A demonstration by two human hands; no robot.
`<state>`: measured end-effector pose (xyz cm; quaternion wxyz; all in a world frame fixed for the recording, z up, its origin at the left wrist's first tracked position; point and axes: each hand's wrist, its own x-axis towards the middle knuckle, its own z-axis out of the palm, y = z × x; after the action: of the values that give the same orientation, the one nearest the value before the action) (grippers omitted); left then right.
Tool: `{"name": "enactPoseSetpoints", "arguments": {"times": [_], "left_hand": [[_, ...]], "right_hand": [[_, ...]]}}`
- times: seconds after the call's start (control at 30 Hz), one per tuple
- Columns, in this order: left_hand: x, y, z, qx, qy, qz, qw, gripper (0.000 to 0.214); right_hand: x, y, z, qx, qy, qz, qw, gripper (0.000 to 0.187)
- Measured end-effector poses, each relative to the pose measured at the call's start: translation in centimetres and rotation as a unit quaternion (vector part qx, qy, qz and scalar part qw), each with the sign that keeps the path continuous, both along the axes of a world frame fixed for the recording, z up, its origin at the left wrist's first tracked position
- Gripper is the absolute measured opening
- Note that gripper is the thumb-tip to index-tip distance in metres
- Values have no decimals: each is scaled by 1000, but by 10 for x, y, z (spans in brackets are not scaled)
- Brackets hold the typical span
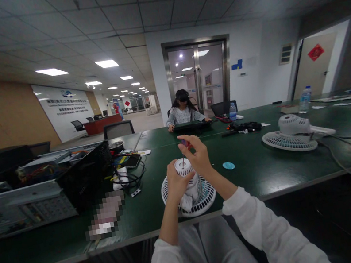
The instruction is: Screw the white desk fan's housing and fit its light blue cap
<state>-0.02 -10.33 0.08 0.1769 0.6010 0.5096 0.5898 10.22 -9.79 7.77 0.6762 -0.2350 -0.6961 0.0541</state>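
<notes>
A white fan (197, 206) lies grille-down on the green table in front of me, its motor housing pointing up. My left hand (177, 180) is wrapped around that housing and steadies it. Above it, my right hand (195, 151) pinches the handle of a screwdriver (183, 162), which stands nearly upright. Its shaft runs down to the top of the housing; whether the tip sits in a screw is too small to tell. A round light-blue disc (229, 165) lies on the table to the right of the fan.
An opened computer case (79, 183) stands at the left, with black cables (135, 174) beside it. A second white fan (289, 137) lies at the right. Across the table sits a person (185, 112) at a dark flat panel (193, 126). Water bottles (305, 100) stand farther back.
</notes>
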Motion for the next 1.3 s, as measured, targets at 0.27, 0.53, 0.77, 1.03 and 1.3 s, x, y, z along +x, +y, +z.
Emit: {"name": "enactPoseSetpoints", "arguments": {"times": [0.27,0.53,0.77,1.03,1.3], "left_hand": [[0,2,-1,4,-15,3,1000,62],[0,1,-1,3,-16,10,1000,62],[0,1,0,4,-16,7,1000,61],[1,1,0,4,-17,3,1000,61],[1,1,0,5,-14,1,1000,60]], "right_hand": [[0,6,1,-12,-14,3,1000,25],[2,5,2,59,-39,-26,997,32],[0,5,2,91,-53,-74,992,30],[0,6,0,64,-46,-59,995,34],[-1,8,0,46,-46,-69,995,37]]}}
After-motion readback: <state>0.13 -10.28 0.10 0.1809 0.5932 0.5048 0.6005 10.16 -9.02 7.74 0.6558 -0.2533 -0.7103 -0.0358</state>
